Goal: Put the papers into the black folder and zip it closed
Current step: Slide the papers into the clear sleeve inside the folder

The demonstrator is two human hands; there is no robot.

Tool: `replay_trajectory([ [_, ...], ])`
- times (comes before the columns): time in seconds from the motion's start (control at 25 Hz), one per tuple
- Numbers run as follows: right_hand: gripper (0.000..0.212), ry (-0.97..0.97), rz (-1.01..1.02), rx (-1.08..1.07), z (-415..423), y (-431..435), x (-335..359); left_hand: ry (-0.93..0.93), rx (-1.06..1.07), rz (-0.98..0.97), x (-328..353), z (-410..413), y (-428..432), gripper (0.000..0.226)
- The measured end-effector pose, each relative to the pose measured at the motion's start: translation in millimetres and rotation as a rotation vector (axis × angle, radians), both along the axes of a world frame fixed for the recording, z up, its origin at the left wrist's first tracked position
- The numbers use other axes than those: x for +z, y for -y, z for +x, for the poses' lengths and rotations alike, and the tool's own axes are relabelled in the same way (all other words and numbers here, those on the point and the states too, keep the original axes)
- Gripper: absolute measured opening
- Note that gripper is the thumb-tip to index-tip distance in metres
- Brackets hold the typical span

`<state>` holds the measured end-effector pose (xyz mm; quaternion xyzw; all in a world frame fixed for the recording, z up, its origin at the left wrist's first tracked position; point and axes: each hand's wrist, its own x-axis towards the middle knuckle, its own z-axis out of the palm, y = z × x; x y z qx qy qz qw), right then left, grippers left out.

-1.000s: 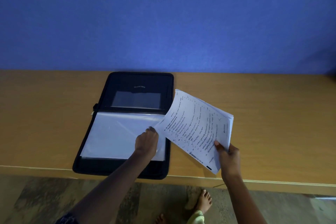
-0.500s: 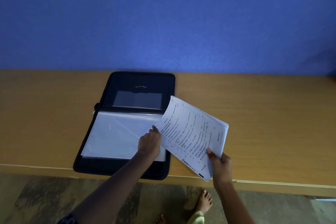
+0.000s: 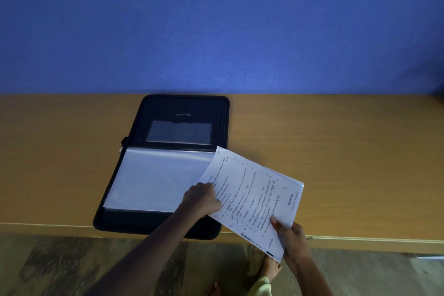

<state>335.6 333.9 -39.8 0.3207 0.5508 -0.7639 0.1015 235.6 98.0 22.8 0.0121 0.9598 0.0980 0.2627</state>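
Note:
The black folder [image 3: 165,222] lies open on the wooden table, its far half showing a clear pocket and its near half covered by a clear plastic sleeve [image 3: 153,182]. A stack of printed papers [image 3: 254,194] is tilted over the folder's right edge. My right hand [image 3: 289,235] grips the stack's near corner. My left hand [image 3: 201,199] rests at the sleeve's right edge, fingers against the left side of the papers; whether it pinches the sleeve is hidden.
The wooden table [image 3: 348,163] runs the whole width of the view against a blue wall [image 3: 216,26]. Its front edge [image 3: 360,239] is close to me. Below it are a patterned floor and my bare feet [image 3: 270,269].
The papers have moved left and nearer, so that their far corner overlaps the folder's sleeve. My right hand came down and left with them. My left hand stayed at the sleeve's right edge.

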Motion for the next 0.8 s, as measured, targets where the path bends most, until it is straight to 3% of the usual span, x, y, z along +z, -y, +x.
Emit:
replay_trajectory([
  [0.12,0.011,0.034,-0.022,-0.003,3,-5,-3,-0.235,0.051,-0.071,0,-15,-5,0.033],
  [0.28,0.014,0.108,-0.055,-0.002,7,-10,-12,-0.221,0.106,-0.112,-14,-42,-13,0.053],
  [0.48,0.012,0.115,-0.056,0.008,1,-19,-21,-0.226,0.166,-0.072,-28,-72,-11,0.015],
  [0.8,0.007,0.042,0.113,0.159,-30,-41,-7,-0.401,0.485,0.237,-13,-92,-10,0.019],
])
